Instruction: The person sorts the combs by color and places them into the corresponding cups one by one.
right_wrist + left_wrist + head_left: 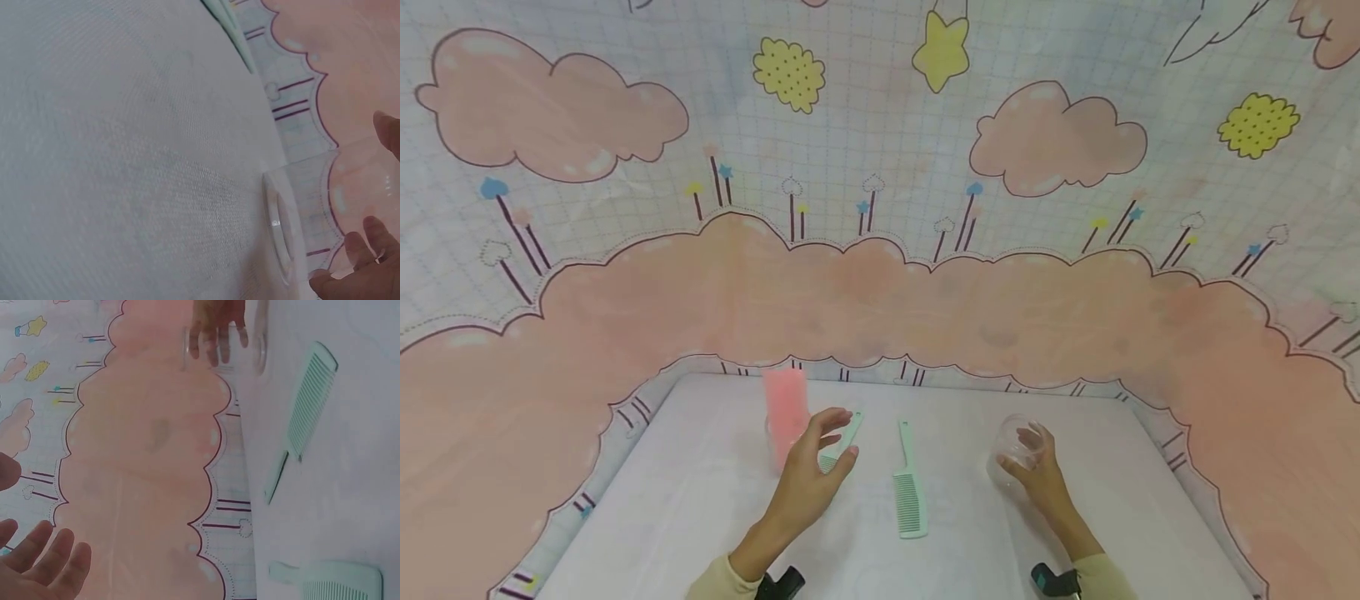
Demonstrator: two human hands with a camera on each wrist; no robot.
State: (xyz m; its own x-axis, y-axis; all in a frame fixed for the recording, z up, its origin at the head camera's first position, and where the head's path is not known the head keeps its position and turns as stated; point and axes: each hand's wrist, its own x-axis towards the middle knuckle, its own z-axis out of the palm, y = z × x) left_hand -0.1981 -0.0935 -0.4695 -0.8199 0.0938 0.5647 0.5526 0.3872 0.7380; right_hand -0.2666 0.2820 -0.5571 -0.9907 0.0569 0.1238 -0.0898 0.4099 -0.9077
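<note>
Right hand (1037, 473)'s got fingers and thumb round a clear cup (1009, 437) over on the worktop (962, 533)'s right side. Left hand (808, 479) is empty, fingers loosely spread, near one green comb (853, 427). Second comb (908, 504) lies between the hands, some pink thing (785, 408) further left, cloud-print cloth (880, 304) behind.

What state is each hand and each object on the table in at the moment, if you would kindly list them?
Clear cup: upright, no contents visible.
Pink block: upright.
Middle comb: lying flat, handle pointing away from the person.
Left comb: lying flat, partly hidden in the head view.
Left hand: open, holding nothing visible.
Right hand: thumb and fingers about the cup, firm grip unclear.
</note>
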